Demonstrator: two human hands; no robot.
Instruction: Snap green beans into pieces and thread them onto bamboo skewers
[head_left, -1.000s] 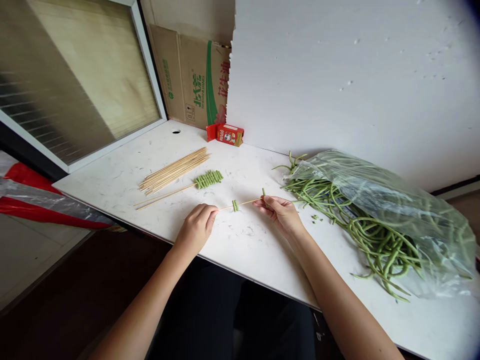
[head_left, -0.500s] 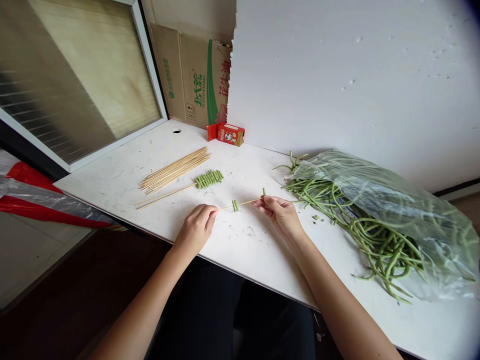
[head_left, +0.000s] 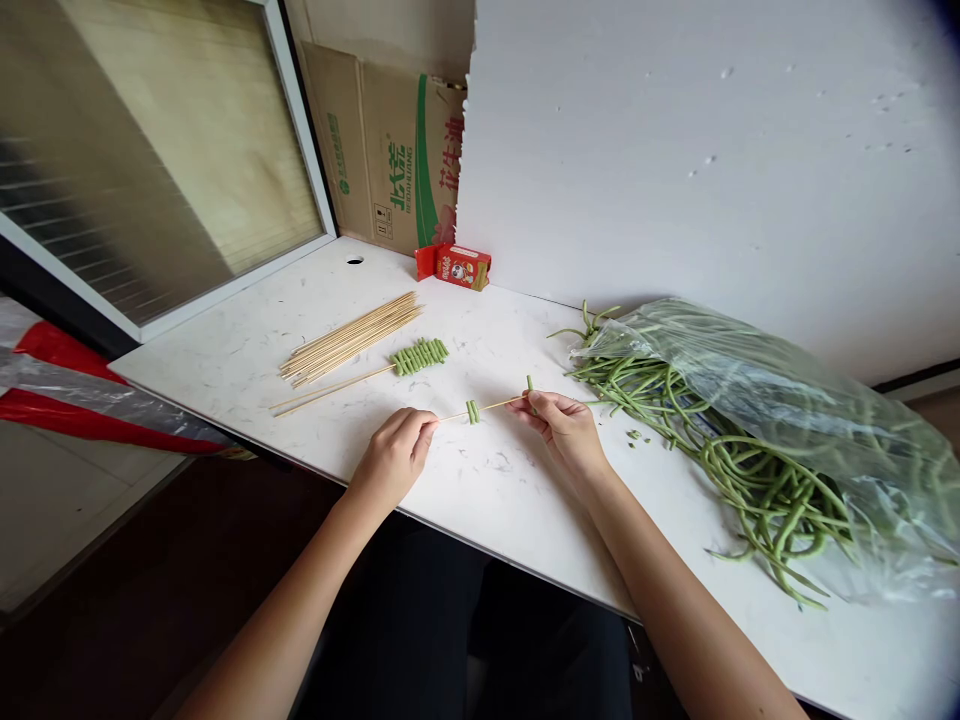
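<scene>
My left hand point(head_left: 395, 450) pinches one end of a thin wooden skewer point(head_left: 495, 405) above the white table. A few short green bean pieces point(head_left: 472, 412) are threaded crosswise on the skewer between my hands. At its other end my right hand point(head_left: 561, 425) is closed on a green bean piece point(head_left: 530, 383), whose tip stands up above the fingers. The skewer's end meets that piece, but the fingers hide whether it has gone in. Behind my left hand lie a filled skewer of bean pieces point(head_left: 420, 356) and a bundle of bare skewers point(head_left: 352, 338).
Long green beans point(head_left: 780, 490) spill from a clear plastic bag point(head_left: 750, 370) on the right of the white table point(head_left: 480, 530). Tiny green scraps point(head_left: 636, 437) lie near them. A small red box point(head_left: 463, 268) and a cardboard carton point(head_left: 375, 160) stand at the back.
Both hands and the skewer hold nearly the same pose. The whole view has shifted very slightly; nothing has visibly been taken up or let go.
</scene>
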